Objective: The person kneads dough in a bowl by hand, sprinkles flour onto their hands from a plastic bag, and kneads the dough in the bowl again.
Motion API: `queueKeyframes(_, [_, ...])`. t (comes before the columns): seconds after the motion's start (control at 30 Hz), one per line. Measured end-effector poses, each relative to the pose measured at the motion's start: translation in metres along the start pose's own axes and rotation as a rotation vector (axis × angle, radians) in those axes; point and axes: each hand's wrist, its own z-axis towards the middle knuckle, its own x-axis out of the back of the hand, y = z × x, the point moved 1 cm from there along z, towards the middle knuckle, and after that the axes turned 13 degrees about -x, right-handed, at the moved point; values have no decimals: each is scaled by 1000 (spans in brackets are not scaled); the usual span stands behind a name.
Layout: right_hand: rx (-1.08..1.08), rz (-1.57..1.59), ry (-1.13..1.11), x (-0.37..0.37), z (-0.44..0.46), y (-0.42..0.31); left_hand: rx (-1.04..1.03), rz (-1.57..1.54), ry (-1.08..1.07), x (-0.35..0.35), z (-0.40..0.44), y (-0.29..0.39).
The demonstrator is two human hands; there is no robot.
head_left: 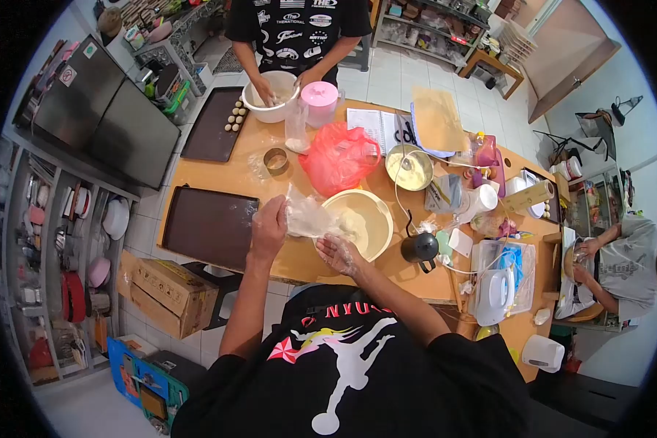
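Observation:
My left hand (pixel 270 225) is closed on one end of a clear plastic bag (pixel 304 213). The bag is tilted, and its other end lies over the left rim of a cream bowl (pixel 379 219). White flour (pixel 354 226) is heaped inside that bowl. Under the bag's lower side, at the bowl's near-left rim, my right hand (pixel 339 255) is palm up with its fingers apart and white powder on the skin. Whether it touches the bag I cannot tell. A red plastic bag (pixel 337 157) sits just behind the bowl.
Left lie two dark baking trays (pixel 208 228), (pixel 210 131) and a metal ring (pixel 276 160). Opposite, a person's hand (pixel 263 93) works in a white bowl (pixel 277 113). A black kettle (pixel 420 248) and metal bowl (pixel 420 157) stand right. Another person (pixel 620 263) sits far right.

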Motion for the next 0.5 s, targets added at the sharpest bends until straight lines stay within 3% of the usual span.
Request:
queueKeyframes(0.1, [-84, 129, -40, 1, 4, -2, -26, -13, -62, -1, 10, 3])
queueKeyframes(0.5, [-6, 89, 56, -7, -10, -4, -25, -26, -59, -11, 24, 5])
